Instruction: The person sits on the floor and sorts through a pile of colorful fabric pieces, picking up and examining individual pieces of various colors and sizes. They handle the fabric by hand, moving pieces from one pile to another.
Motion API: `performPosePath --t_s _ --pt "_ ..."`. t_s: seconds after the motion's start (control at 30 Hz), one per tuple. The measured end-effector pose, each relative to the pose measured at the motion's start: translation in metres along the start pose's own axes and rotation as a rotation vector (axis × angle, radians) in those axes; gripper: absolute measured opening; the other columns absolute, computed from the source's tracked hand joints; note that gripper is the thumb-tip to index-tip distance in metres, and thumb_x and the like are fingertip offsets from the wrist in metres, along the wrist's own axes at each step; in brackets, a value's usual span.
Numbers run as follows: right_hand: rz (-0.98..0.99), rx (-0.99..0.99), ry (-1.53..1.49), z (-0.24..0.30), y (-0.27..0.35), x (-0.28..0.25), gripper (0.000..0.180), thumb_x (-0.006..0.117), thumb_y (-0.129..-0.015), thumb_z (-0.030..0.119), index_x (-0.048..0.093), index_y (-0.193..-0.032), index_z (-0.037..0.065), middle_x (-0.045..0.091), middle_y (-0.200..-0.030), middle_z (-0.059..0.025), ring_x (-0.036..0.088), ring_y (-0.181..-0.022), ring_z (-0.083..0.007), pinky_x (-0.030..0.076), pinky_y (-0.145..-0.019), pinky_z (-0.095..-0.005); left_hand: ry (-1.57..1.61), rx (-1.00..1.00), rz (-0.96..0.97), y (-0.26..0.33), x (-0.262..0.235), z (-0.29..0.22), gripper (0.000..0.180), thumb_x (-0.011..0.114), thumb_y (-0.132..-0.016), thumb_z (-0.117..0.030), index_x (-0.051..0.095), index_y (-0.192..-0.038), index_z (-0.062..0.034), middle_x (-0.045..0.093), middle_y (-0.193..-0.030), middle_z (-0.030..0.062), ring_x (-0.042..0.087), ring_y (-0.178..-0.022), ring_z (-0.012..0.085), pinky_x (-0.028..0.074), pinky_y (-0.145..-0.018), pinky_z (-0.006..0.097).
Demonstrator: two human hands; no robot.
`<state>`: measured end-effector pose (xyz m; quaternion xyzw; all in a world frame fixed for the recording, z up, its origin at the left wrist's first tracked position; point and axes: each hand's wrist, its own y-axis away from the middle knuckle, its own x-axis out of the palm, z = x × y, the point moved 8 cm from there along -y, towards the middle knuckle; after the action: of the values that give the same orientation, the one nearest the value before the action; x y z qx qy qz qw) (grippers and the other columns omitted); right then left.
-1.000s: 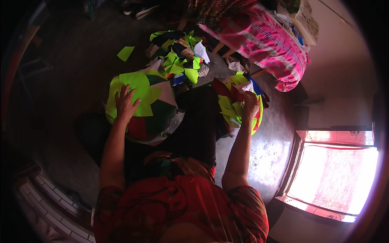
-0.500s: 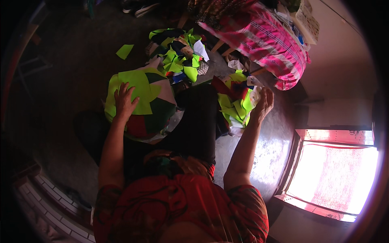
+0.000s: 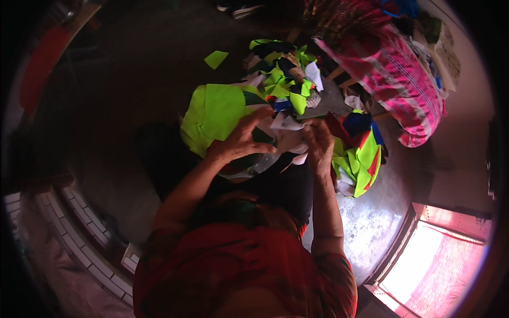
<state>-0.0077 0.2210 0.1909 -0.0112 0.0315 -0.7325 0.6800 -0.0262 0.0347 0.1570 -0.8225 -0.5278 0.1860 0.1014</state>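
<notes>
My left hand (image 3: pixel 241 139) rests with curled fingers on a heap of neon-green fabric pieces (image 3: pixel 214 114) in front of me. My right hand (image 3: pixel 318 142) has come in beside it, and both hands pinch a pale white scrap of cloth (image 3: pixel 289 127) between them. To the right lies a second heap of green, red and blue scraps (image 3: pixel 358 156). A third pile of mixed green, black and white cuttings (image 3: pixel 283 71) sits farther away.
A pink striped bundle (image 3: pixel 395 74) lies at the upper right on a wooden frame. One loose green scrap (image 3: pixel 216 58) lies on the dark floor. A bright doorway (image 3: pixel 450 259) is at the lower right, pale brick edging (image 3: pixel 79 233) at the lower left.
My right hand left the right-hand heap and moved left to meet my left hand. My left hand shifted right off the flat green piece. Both now hold a white scrap.
</notes>
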Motion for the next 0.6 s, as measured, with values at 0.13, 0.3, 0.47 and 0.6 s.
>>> performPosePath --t_s 0.13,0.3,0.47,0.6 --pt "0.152 0.073 0.063 -0.019 0.014 0.042 0.012 0.063 -0.091 0.011 0.061 -0.100 0.004 0.063 -0.084 0.0006 0.053 -0.079 -0.0051 0.046 -0.072 -0.0221 0.157 -0.304 0.107 0.010 0.012 0.003 0.046 0.077 -0.078 -0.021 0.059 -0.117 -0.0063 0.063 -0.109 0.0032 0.058 -0.101 0.0164 0.046 -0.088 0.032" --pt "0.207 0.167 0.077 -0.040 0.005 0.032 0.017 0.059 -0.089 0.003 0.059 -0.106 0.002 0.065 -0.088 -0.0031 0.060 -0.081 -0.0091 0.048 -0.074 -0.0238 0.154 -0.477 0.002 0.030 -0.009 0.043 0.012 0.064 -0.090 -0.013 0.068 -0.093 -0.0024 0.063 -0.080 -0.0036 0.056 -0.076 0.0054 0.047 -0.070 0.024" --pt "0.047 -0.104 0.574 -0.018 -0.010 -0.006 0.021 0.064 -0.084 0.009 0.062 -0.105 0.006 0.068 -0.097 -0.0095 0.065 -0.090 -0.0192 0.048 -0.082 -0.0313 0.024 -0.402 -0.166 -0.018 -0.059 0.040 0.030 0.061 -0.091 -0.029 0.068 -0.093 0.0000 0.067 -0.071 0.0048 0.062 -0.062 0.0126 0.049 -0.058 0.029" --pt "-0.016 -0.310 0.920 -0.004 -0.003 -0.022 0.027 0.068 -0.081 0.017 0.062 -0.107 0.010 0.064 -0.115 -0.0102 0.058 -0.109 -0.0280 0.037 -0.097 -0.0388 -0.383 -0.298 -0.253 -0.071 -0.094 0.024 0.029 0.064 -0.089 -0.026 0.069 -0.098 0.0003 0.069 -0.075 0.0082 0.063 -0.068 0.0118 0.049 -0.061 0.028"
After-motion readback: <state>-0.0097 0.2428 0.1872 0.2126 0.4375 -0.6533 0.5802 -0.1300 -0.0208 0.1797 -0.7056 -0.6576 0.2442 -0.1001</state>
